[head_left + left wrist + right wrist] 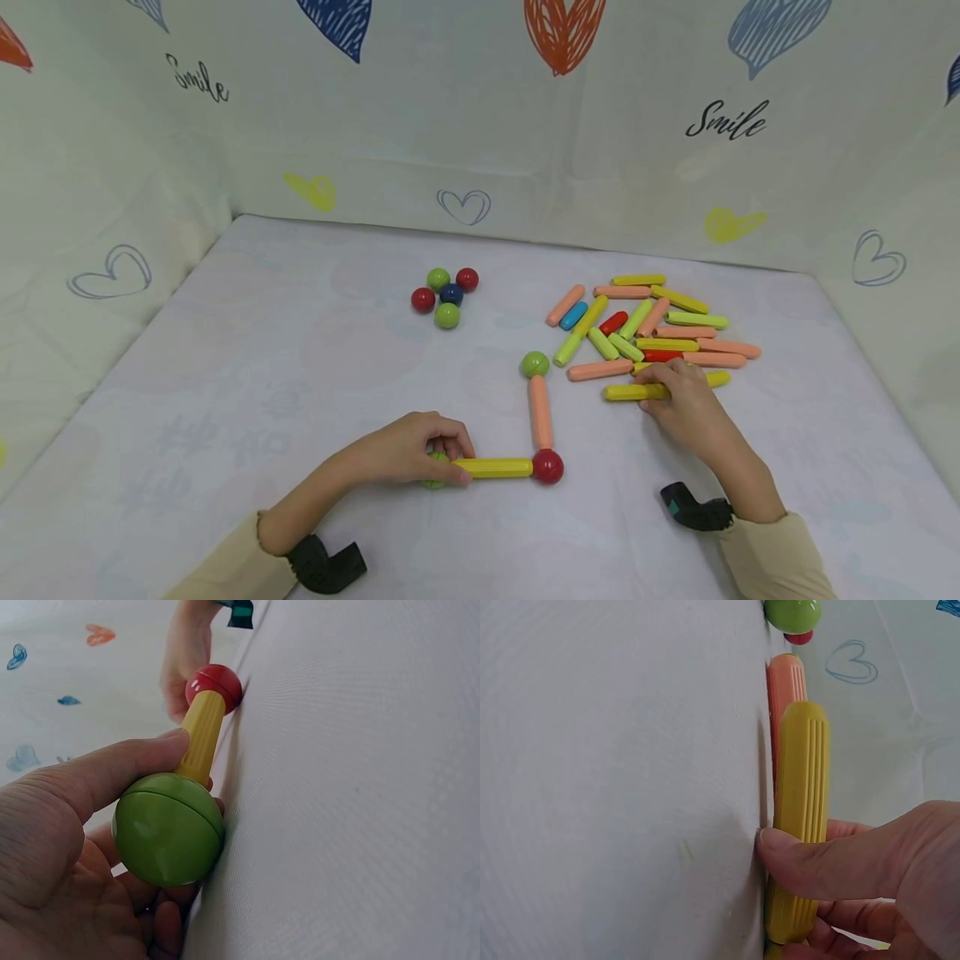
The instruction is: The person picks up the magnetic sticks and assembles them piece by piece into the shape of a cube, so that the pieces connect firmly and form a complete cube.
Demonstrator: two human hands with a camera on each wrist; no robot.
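As it pinches a stick, the right hand angles inward.

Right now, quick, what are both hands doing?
Left hand: closed, holding a yellow stick beside the green ball.
Right hand: closed, holding another yellow stick.

Glossy plastic green ball, ribbed yellow stick, matt tablecloth

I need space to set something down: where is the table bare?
Bare: the table left of the ball cluster, and between that cluster and the left hand. Crowded: the stick pile by the right hand.
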